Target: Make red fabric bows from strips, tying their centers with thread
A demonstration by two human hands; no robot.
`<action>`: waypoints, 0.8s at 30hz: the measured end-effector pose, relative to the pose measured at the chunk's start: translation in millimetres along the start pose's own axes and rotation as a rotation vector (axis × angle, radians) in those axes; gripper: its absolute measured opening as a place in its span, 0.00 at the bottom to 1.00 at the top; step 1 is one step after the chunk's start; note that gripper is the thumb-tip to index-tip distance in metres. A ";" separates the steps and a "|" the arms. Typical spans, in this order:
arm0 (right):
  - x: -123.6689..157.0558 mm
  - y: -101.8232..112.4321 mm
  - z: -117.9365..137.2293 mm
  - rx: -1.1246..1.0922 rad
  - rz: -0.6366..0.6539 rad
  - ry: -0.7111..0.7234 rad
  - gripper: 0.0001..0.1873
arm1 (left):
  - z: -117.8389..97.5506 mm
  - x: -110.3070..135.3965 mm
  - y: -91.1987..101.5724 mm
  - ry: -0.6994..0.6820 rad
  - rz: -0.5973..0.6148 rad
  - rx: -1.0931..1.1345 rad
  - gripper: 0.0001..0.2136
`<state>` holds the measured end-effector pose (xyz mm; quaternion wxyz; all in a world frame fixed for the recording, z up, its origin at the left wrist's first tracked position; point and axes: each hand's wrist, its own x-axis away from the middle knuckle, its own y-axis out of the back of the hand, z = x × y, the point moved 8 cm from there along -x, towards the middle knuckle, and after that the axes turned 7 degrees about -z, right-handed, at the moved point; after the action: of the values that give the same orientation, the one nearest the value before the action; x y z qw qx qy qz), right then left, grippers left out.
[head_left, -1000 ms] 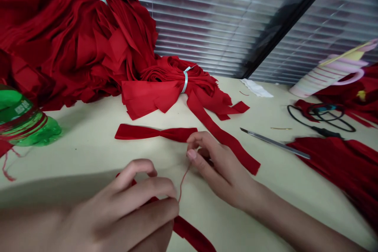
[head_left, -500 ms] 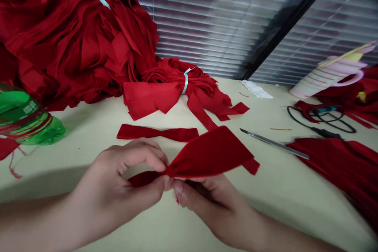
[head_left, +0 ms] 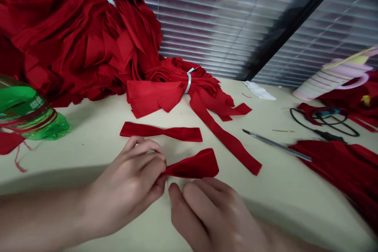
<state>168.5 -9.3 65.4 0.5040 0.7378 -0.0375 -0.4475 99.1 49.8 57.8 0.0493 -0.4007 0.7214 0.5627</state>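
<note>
Between the fingers of my left hand (head_left: 132, 177) is the pinched middle of a red ribbon bow (head_left: 195, 165). One flared loop sticks out to the right; the other side is hidden behind my hand. My right hand (head_left: 203, 208) is closed just below and right of the bow, fingers curled in. What it grips, if anything, cannot be made out, though a faint thin line shows between the two hands. Beyond them a second red bow (head_left: 162, 131), narrow at its middle, lies flat on the table.
A tied bundle of red ribbon (head_left: 183, 82) trails one strip (head_left: 226, 138) toward me. Behind it rises a large red fabric heap (head_left: 88, 35). A green bottle (head_left: 32, 110) wound with red cord lies left. Rightward are a slim blade tool (head_left: 276, 144), a black cable (head_left: 327, 120) and a mug (head_left: 327, 80).
My left hand has turned over its pinch, knuckles now upward. The right hand has come away from the bow, moved down and curled closed. The bow now shows turned and flatter.
</note>
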 end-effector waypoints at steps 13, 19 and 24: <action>-3.0 -8.5 -53.7 -0.852 0.199 -0.426 0.03 | -46.5 9.8 5.6 -0.370 0.093 -0.089 0.17; 7.1 -17.2 -68.4 -1.125 0.033 -0.775 0.08 | -40.1 9.3 13.2 -0.291 0.040 0.014 0.11; 15.0 -24.0 -64.0 -1.148 -0.070 -0.881 0.12 | -29.0 0.9 23.7 -0.171 -0.033 0.028 0.07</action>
<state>212.6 40.2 43.3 0.7354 0.1088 0.0273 -0.6683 94.5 25.8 86.1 0.1256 -0.3624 0.7157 0.5837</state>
